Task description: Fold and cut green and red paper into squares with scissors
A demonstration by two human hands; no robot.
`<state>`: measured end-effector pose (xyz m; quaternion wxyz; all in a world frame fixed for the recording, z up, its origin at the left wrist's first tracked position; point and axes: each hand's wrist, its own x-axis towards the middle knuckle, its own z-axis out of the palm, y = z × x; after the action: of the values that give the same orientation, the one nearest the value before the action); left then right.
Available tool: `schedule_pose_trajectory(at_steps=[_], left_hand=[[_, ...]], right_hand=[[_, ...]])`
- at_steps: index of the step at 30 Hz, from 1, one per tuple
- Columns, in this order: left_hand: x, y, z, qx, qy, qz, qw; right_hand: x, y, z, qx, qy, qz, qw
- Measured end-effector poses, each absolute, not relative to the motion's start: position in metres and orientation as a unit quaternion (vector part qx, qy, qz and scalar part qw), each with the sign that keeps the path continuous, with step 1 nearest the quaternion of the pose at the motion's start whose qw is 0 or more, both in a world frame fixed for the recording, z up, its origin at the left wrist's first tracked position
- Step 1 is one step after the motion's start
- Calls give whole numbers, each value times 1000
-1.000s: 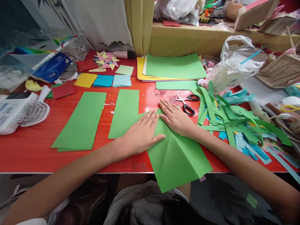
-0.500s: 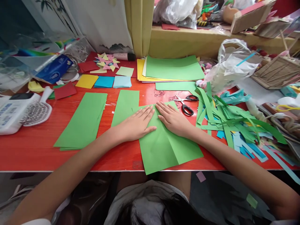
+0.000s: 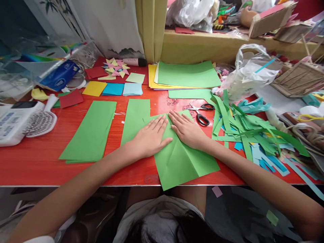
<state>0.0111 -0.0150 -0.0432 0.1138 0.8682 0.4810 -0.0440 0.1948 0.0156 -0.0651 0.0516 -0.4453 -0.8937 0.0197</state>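
A creased sheet of green paper (image 3: 177,162) lies at the front of the red table, its near corner jutting past the edge. My left hand (image 3: 152,136) rests flat on its left part, fingers stretched out and thumb pointing right. On the right part my right hand (image 3: 187,130) presses down flat, fingertips close to those of the left. Beneath and left of the left hand lies a green paper strip (image 3: 135,116). Scissors (image 3: 201,111) with black handles sit beyond my right hand. What lies under my palms is hidden.
Stacked green strips (image 3: 89,131) lie left. Green and blue paper scraps (image 3: 249,130) heap at the right, with a plastic bag (image 3: 255,76) behind. Coloured sheets (image 3: 188,74) are stacked at the back. A hairbrush (image 3: 42,121) and small paper squares (image 3: 116,88) lie farther left.
The near part of the creased sheet has shifted slightly right and bulges up a little. My left hand has slid a little to the right; my right hand has barely moved.
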Motion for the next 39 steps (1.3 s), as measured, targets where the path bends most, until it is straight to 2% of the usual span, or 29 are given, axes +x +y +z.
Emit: schedule_pose_trajectory(at_steps=[23, 30, 39], left_hand=[[22, -26, -41, 852, 516, -28, 80], [16, -23, -42, 865, 489, -45, 106], [8, -11, -44, 869, 484, -35, 98]], right_hand=[[194, 17, -66, -445, -892, 38, 60], [200, 20, -58, -485, -858, 95, 139], [199, 17, -66, -458, -885, 47, 66]])
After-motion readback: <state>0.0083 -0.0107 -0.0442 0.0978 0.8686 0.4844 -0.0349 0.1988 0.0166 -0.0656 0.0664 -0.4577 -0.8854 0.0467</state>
